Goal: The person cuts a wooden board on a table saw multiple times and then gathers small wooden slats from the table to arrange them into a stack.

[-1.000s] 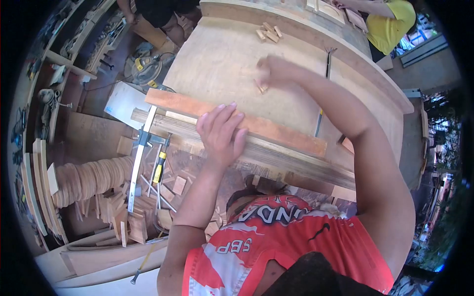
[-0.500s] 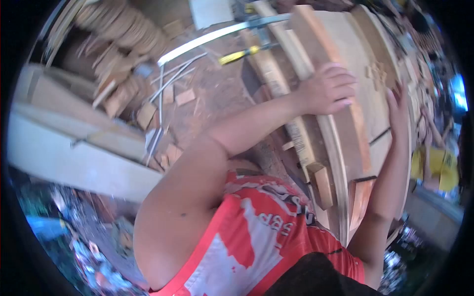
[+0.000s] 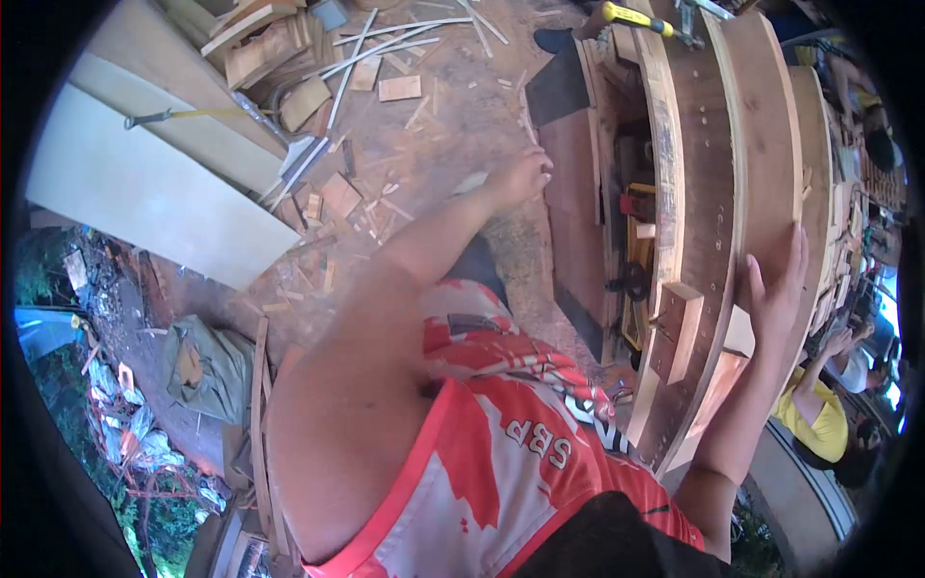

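My left hand point(image 3: 520, 177) hangs over the floor, fingers curled in, beside the brown side board point(image 3: 576, 207) of the wooden workpiece. Whatever its fingers may hold is hidden. My right hand point(image 3: 779, 289) lies with fingers stretched out along the top of a curved wooden panel point(image 3: 766, 125). Next to that panel runs a second curved board point(image 3: 705, 164) dotted with small holes or fastener heads. A short wood block point(image 3: 681, 330) sits against its near part. The yellow-handled clamp point(image 3: 638, 19) grips the boards at the far end.
Wood offcuts point(image 3: 400, 89) and thin metal strips litter the floor at left. A large white panel point(image 3: 154, 173) leans there, near a grey-green sack point(image 3: 204, 364). Red and black tools point(image 3: 636, 204) lie inside the workpiece. A person in a yellow shirt point(image 3: 817, 424) is at right.
My left hand has let go of the curved boards and moved left, down beside the workpiece. My right hand stays on the curved wood. The view has shifted, showing more floor.
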### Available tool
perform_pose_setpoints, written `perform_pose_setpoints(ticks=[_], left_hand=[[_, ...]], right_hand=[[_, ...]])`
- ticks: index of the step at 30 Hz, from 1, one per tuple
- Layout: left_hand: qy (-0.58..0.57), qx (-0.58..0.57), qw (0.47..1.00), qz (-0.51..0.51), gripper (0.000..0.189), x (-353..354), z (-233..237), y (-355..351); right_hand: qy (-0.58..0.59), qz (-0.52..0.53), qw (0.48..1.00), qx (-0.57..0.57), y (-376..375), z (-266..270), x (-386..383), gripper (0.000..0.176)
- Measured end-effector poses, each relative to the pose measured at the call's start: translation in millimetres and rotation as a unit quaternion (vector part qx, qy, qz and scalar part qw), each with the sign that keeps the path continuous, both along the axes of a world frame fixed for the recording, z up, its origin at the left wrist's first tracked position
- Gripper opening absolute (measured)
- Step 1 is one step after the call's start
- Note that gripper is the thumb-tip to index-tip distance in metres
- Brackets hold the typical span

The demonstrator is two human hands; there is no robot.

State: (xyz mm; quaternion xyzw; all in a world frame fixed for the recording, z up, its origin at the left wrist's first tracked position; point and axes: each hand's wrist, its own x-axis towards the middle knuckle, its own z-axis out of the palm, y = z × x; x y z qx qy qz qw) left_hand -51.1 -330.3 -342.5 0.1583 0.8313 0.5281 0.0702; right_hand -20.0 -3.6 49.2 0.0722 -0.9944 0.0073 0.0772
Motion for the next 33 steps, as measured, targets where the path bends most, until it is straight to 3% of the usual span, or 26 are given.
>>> perform_pose_setpoints(ticks=[7, 9, 10, 15, 19, 22, 23, 25, 27, 29, 33], left_hand=[[-0.007, -0.125, 0.992, 0.004, 0.035, -185.4, -39.3, 71.8], [0.028, -0.264, 0.963, -0.038, 0.036, -243.4, -53.8, 104.9], [0.036, -0.103, 0.987, 0.116, 0.031, -265.8, -89.3, 134.3], [0.019, -0.212, 0.972, -0.099, 0.033, -320.3, -135.3, 172.4], [0.009, -0.246, 0.947, -0.208, 0.035, -310.7, -151.3, 140.6], [0.025, -0.235, 0.942, -0.237, 0.037, -278.1, -153.4, 74.0], [0.014, -0.244, 0.942, -0.231, 0.037, -249.6, -128.6, 50.7], [-0.134, -0.213, 0.963, -0.095, 0.038, -194.2, -40.0, 14.0], [-0.021, -0.152, 0.988, -0.031, 0.041, -154.5, -90.3, -25.5], [-0.016, -0.140, 0.989, 0.045, 0.044, -114.1, -155.0, -54.3], [-0.260, -0.014, 0.965, -0.011, 0.046, -89.6, -62.0, -39.2]], right_hand=[[-0.028, -0.076, 0.997, 0.019, -17.1, 6.5, -0.3, 0.083], [-0.027, -0.086, 0.996, 0.026, -15.0, 3.6, -3.2, 0.086], [-0.015, -0.104, 0.994, 0.031, -14.2, 1.7, -6.2, 0.086], [-0.019, -0.138, 0.990, 0.030, -2.0, 3.1, 1.2, 0.083], [-0.014, -0.124, 0.992, 0.016, -3.2, 4.9, -1.6, 0.079], [-0.015, -0.142, 0.990, -0.008, -7.6, 11.8, -4.0, 0.078], [-0.022, -0.152, 0.988, -0.015, -9.6, 14.0, -5.2, 0.078], [-0.030, -0.150, 0.988, -0.023, -11.4, 15.4, -7.7, 0.078], [-0.009, -0.146, 0.988, -0.052, -6.8, 7.8, -4.9, 0.078], [-0.012, -0.153, 0.987, -0.055, -10.0, 9.3, -6.9, 0.078], [-0.013, -0.172, 0.984, -0.043, -12.1, 15.6, -4.4, 0.077]])
